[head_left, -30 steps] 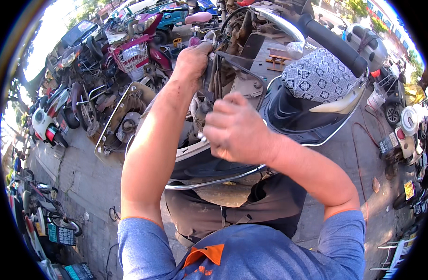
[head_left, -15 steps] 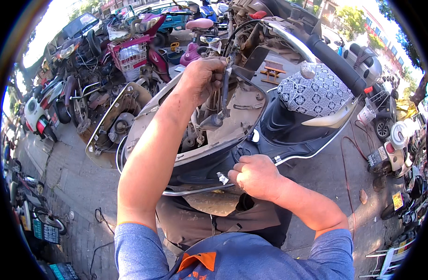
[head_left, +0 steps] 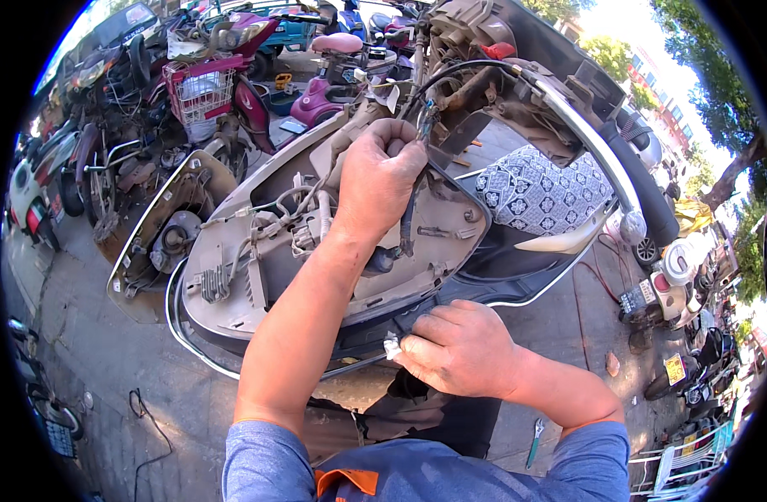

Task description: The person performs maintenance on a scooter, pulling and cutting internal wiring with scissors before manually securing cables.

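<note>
My left hand, above the far edge of the tan panel, has thumb and forefinger together, clamped on a thin wire bundle; how far the wires run back into my fingers is hidden by the hand itself. My right hand, just off the panel's near edge, pinches a small crumpled white scrap, and I cannot make out what it is made of, nor whether the curled fingers cover anything more. The bundle sits at my left fingertips, over the panel's far edge, and its long axis points up and away from the panel into a tangle where single wires are hard to follow. Below that hand a dark sleeved cable hangs toward the panel's near edge, its upper end covered, so I cannot tell whether it joins the bundle. The scrap sticks out leftward from my right thumb and forefinger, its longer axis running roughly from the panel toward me. My left forearm hides the middle of the panel; left of it, a finned grey block lies on the panel's left end. Past the panel's right end is a patterned cloth. A loose shell leans left of the panel, and a green-handled tool lies on the ground on its near side.
</note>
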A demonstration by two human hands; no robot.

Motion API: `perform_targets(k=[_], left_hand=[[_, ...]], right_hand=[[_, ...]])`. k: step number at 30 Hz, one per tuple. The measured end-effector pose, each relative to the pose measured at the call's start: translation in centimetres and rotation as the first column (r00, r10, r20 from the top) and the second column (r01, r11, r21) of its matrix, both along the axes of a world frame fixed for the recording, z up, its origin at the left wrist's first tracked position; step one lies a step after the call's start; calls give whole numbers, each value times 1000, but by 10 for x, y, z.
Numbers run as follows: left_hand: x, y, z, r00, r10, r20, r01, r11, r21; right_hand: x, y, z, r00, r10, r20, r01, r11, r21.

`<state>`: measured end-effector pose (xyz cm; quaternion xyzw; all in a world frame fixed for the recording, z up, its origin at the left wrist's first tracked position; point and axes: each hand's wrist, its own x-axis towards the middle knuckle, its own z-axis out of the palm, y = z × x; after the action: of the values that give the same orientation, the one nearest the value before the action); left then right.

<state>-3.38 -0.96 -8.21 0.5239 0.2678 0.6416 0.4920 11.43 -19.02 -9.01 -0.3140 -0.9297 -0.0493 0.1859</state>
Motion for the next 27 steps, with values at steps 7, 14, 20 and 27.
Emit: perform_targets(k=[7, 14, 20, 27], left_hand=[[-2, 2, -5, 1000, 28, -11, -28, 999, 37], [-2, 9, -9, 998, 41, -46, -37, 995, 88], [2, 8, -11, 988, 141, -68, -130, 981, 145], [9, 11, -22, 997, 63, 52, -70, 985, 158]], right_hand=[[6, 10, -11, 999, -34, 23, 33, 998, 50], [2, -3, -47, 996, -85, -39, 81, 992, -96], [1, -17, -74, 975, -209, 73, 221, 946, -238], [7, -22, -82, 988, -66, -138, 49, 991, -127]])
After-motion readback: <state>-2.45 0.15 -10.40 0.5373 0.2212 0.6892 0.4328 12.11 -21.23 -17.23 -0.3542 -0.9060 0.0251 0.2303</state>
